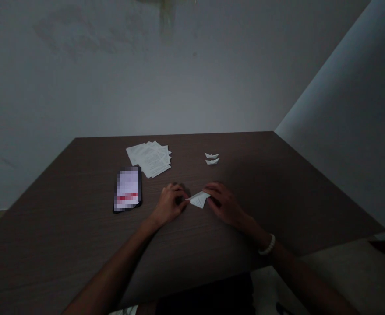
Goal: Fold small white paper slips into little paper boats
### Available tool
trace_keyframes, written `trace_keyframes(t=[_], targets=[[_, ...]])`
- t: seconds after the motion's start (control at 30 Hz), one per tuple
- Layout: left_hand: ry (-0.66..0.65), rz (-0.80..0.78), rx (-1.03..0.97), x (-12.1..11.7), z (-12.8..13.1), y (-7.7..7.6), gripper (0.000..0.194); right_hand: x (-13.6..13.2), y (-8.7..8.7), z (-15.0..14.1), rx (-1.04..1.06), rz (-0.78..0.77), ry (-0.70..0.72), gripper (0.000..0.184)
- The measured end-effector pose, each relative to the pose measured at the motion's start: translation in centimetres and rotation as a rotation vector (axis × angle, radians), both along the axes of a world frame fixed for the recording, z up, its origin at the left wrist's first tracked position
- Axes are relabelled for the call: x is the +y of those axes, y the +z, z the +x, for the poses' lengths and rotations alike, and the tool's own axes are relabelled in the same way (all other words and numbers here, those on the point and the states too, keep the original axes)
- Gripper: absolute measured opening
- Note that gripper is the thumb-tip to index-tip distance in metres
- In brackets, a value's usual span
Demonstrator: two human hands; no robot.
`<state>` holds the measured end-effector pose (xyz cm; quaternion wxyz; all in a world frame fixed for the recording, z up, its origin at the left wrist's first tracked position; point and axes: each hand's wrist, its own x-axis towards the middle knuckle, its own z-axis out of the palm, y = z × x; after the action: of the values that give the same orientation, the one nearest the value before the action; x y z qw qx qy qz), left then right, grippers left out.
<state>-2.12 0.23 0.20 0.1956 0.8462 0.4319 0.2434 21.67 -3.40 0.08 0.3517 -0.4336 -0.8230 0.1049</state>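
A small folded piece of printed paper (199,200), roughly triangular, is between my two hands, just above or on the brown table. My left hand (171,203) pinches its left corner between thumb and fingers. On the other side, my right hand (223,203) grips the right end, with its fingers over the upper edge and the thumb below. Parts of the paper are covered by the fingers. Two small folded paper boats (212,161) sit one behind the other, beyond my right hand.
A fanned stack of printed sheets (149,158) lies at the back left of the table (80,236). Nearer, left of my left hand, rests a phone or tablet (127,189) with a lit, blurred screen. A wall (179,96) rises behind the table, another slants at the right.
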Motion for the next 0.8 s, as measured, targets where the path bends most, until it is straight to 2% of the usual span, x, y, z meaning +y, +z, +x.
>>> trace_keyframes(t=[0.17,0.3,0.43,0.57,0.63,0.8], targets=[[-0.010,-0.051,-0.048,0.1,-0.1,0.4,0.006,1.6,0.3,1.0,0.039,-0.136,0.011,0.031],[-0.014,-0.064,-0.060,0.3,-0.1,0.3,0.007,1.9,0.3,0.3,0.121,-0.229,-0.003,0.016],[0.034,-0.042,-0.124,0.2,0.0,0.2,0.009,1.8,0.4,-0.6,0.234,-0.323,-0.033,0.011],[0.150,0.142,-0.252,-0.5,0.2,0.4,0.019,1.9,0.5,-1.2,0.371,-0.399,-0.108,0.013],[0.105,0.261,-0.219,-0.9,0.3,0.5,0.023,1.9,0.6,-1.4,0.424,-0.419,-0.154,0.015],[-0.095,0.472,0.014,-1.5,0.4,0.3,0.026,1.9,1.1,-1.9,0.505,-0.468,-0.229,0.021]])
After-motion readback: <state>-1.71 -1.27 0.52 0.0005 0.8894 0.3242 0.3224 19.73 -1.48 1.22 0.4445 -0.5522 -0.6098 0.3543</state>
